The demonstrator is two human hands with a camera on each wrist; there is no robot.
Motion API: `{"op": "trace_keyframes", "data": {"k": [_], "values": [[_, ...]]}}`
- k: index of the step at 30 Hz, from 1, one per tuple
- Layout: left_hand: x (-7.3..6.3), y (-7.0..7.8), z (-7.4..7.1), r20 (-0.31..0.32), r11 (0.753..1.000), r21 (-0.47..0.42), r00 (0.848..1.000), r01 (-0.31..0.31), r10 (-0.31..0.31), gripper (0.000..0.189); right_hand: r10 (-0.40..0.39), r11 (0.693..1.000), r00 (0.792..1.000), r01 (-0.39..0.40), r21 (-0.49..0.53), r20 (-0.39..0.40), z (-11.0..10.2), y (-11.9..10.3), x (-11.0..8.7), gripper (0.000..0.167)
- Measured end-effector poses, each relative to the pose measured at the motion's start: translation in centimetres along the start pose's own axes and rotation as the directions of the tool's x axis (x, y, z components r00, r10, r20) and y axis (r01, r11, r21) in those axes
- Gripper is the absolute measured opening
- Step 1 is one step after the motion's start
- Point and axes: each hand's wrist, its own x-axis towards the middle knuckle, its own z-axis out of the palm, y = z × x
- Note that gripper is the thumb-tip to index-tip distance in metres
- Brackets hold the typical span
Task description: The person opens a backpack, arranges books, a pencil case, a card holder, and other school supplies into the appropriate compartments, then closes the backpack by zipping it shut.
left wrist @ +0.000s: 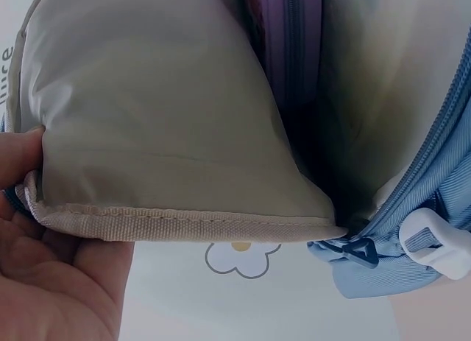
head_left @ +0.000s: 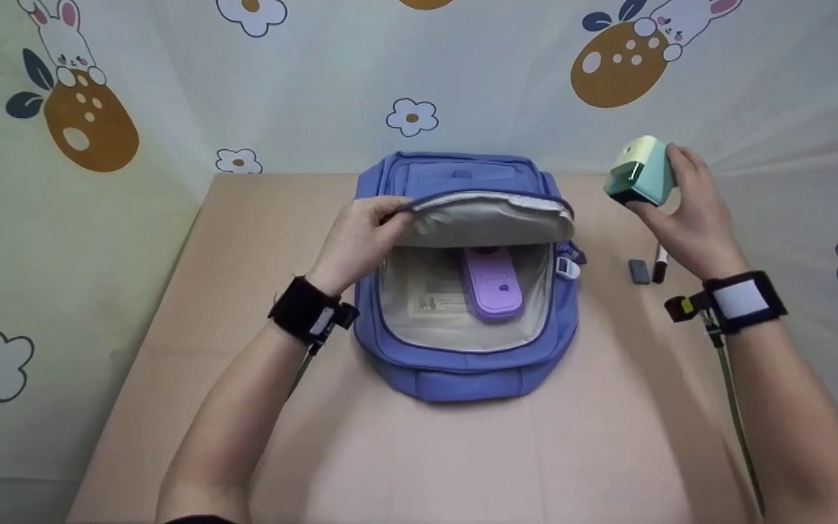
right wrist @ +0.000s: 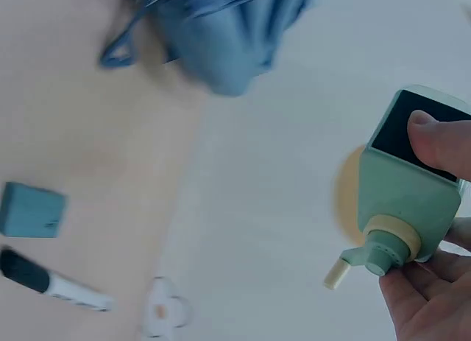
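A blue backpack [head_left: 463, 382] lies on the table with its front compartment unzipped. My left hand [head_left: 361, 240] pinches the edge of the raised flap [head_left: 492, 222], whose pale lining fills much of the left wrist view. Inside the compartment is a purple pencil case [head_left: 493, 287], partly hidden by the flap. To the right of the backpack, my right hand [head_left: 703, 211] grips a mint-green and cream crank pencil sharpener [head_left: 644, 171] above the table. The sharpener's small crank [right wrist: 360, 258] and dark base show in the right wrist view, with the thumb on the base.
A small dark grey-blue block [head_left: 639, 272], perhaps an eraser, lies right of the backpack. Beside it is a black-and-white marker [head_left: 660, 266]. A white buckle [head_left: 567, 268] hangs at the backpack's right side. Patterned cloth [head_left: 492, 87] stands behind the table [head_left: 455, 466].
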Motion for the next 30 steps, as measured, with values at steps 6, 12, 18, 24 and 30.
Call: {"op": "trace_keyframes", "data": {"k": [6, 12, 18, 24, 30], "values": [[0.0, -0.2, -0.1, -0.005, 1.000, 0.007, 1.000, -0.003, 0.003, 0.016, -0.238, 0.971, 0.969, 0.238, -0.008, -0.063, -2.2, -5.3, -3.2, 0.091], [0.1, -0.1, -0.1, -0.004, 1.000, 0.019, 1.000, -0.007, 0.007, 0.016, -0.485, 0.874, 0.874, 0.485, -0.016, 0.036, -2.8, -9.2, -6.5, 0.102], [0.2, 0.2, -0.1, 0.003, 0.999, 0.034, 1.000, 0.002, -0.002, 0.017, -0.646, 0.762, 0.742, 0.641, 0.093, 0.180, 0.6, -11.9, -8.8, 0.095], [0.3, 0.2, -0.2, -0.001, 0.999, 0.038, 1.000, 0.004, -0.004, 0.018, -0.657, 0.730, 0.660, 0.677, 0.091, 0.364, 6.5, -14.9, -8.4, 0.089], [0.3, 0.4, -0.3, 0.004, 0.999, 0.039, 1.000, 0.002, -0.002, 0.019, -0.546, 0.787, 0.669, 0.615, 0.036, 0.505, 12.0, -17.3, -6.5, 0.084]]}}
